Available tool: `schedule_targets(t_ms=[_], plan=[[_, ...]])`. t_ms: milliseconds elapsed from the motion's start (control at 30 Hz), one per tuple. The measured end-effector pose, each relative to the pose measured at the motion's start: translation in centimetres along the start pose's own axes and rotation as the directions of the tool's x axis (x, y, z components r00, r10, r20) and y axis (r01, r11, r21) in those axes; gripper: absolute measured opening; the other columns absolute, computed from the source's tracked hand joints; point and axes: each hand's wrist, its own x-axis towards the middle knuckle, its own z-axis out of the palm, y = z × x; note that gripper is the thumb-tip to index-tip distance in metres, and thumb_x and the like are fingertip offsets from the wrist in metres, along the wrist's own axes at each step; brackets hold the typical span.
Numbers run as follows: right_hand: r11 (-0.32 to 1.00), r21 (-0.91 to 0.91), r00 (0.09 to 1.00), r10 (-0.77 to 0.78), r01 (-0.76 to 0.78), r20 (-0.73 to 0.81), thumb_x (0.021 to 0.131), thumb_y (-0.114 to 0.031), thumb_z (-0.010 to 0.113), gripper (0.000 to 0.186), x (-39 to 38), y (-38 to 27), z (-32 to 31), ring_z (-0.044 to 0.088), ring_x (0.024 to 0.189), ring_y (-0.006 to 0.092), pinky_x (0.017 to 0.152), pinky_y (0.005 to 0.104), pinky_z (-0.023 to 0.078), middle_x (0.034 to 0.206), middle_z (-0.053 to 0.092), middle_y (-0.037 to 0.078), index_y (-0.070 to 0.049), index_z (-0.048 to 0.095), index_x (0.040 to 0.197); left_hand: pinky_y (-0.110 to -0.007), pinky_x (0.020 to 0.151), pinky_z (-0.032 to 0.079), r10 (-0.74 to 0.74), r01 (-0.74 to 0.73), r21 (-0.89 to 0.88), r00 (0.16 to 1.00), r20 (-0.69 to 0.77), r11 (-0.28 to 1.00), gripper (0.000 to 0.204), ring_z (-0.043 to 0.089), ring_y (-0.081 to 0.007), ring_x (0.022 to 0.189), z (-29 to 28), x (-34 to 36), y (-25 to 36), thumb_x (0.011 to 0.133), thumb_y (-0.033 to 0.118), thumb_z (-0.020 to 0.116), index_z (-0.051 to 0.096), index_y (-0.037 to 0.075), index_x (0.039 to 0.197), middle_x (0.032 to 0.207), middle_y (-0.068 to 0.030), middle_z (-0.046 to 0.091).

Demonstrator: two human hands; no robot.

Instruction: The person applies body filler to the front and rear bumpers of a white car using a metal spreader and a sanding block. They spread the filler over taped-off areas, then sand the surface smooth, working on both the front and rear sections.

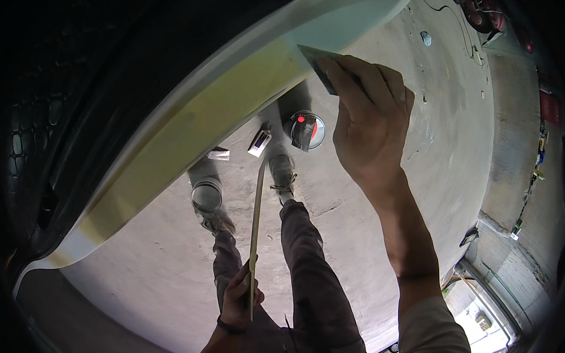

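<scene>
My right hand (374, 120) is raised and closed on a dark, flat putty spreader (321, 68). The blade's edge is at the lower part of a curved car bumper (345, 15), where a yellow-green coat of filler (230, 94) borders a pale blue-green stretch. Whether the blade presses on the surface I cannot tell. Low down, my left hand (238, 296), with a dark band at its wrist, grips a thin, pale board (256, 221). The board stands nearly edge-on to me, so its faces are mostly hidden.
On the concrete floor by my shoes are a round can (206, 195), a tin (317, 135) with a dark piece across it, a small white box (259, 142) and a white packet (219, 154). A cable (454, 18) lies at upper right. A bright doorway (483, 319) is at lower right.
</scene>
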Motion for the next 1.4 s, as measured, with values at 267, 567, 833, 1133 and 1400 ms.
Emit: schedule_targets(t_ms=[267,567,833,1133,1400], plan=[[0.993,0.098,0.994,-0.075,0.067,0.074,0.082,-0.009,0.07,0.04,2.4,0.8,-1.1,0.056,0.11,0.0203,0.087,0.0396,0.038,0.12,0.067,-0.005,-0.017,0.074,0.121,-0.03,0.057,0.044,0.053,-0.04,-0.128,0.993,0.103,0.991,0.068,0.055,-0.0127,0.057,4.3,3.1,-3.0,0.102,0.02,0.062,0.032,0.004,0.161,0.083,-0.001,0.062],[0.883,0.444,0.919,-0.037,-0.154,0.393,0.088,0.0,0.066,0.039,-2.8,2.9,-5.0,0.067,0.098,0.0256,0.088,0.0414,0.05,0.108,0.074,0.006,-0.007,0.069,0.126,-0.033,0.063,0.054,0.046,-0.019,-0.19,0.989,0.138,0.982,0.063,0.067,-0.0162,0.067,7.8,3.6,-4.5,0.1,0.014,0.065,0.042,0.004,0.157,0.098,-0.0028,0.069],[-0.037,0.409,0.351,0.448,-0.912,0.822,0.101,-0.01,0.063,0.048,-11.9,5.9,-4.5,0.06,0.098,0.0063,0.09,0.0225,0.049,0.106,0.069,0.005,0.001,0.056,0.147,-0.035,0.052,0.052,-0.047,0.031,0.16,0.994,0.1,0.987,0.069,0.064,-0.0171,0.06,9.7,3.6,-3.7,0.099,0.012,0.065,0.034,0.004,0.161,0.095,-0.0036,0.07],[0.205,0.432,0.464,0.584,-0.878,0.666,0.096,-0.006,0.068,0.04,-18.8,8.2,-7.6,0.063,0.085,0.0086,0.079,0.0243,0.051,0.098,0.072,0.008,0.004,0.064,0.135,-0.029,0.092,0.053,0.229,-0.17,0.809,0.972,0.045,0.562,0.054,0.066,-0.0133,0.102,9.0,2.3,1.9,0.104,0.012,0.058,0.044,-0.002,0.154,0.12,-0.0096,0.071],[0.548,0.484,0.731,0.503,-0.683,0.462,0.092,-0.002,0.067,0.037,-18.5,5.6,-6.8,0.053,0.068,0.0134,0.065,0.0277,0.046,0.085,0.065,0.012,0.005,0.067,0.128,-0.027,0.068,0.049,0.214,-0.479,0.866,0.84,0.499,-0.142,0.042,0.061,-0.0133,0.069,9.6,-3.3,5.1,0.104,0.005,0.053,0.05,-0.005,0.144,0.09,-0.0159,0.07]])
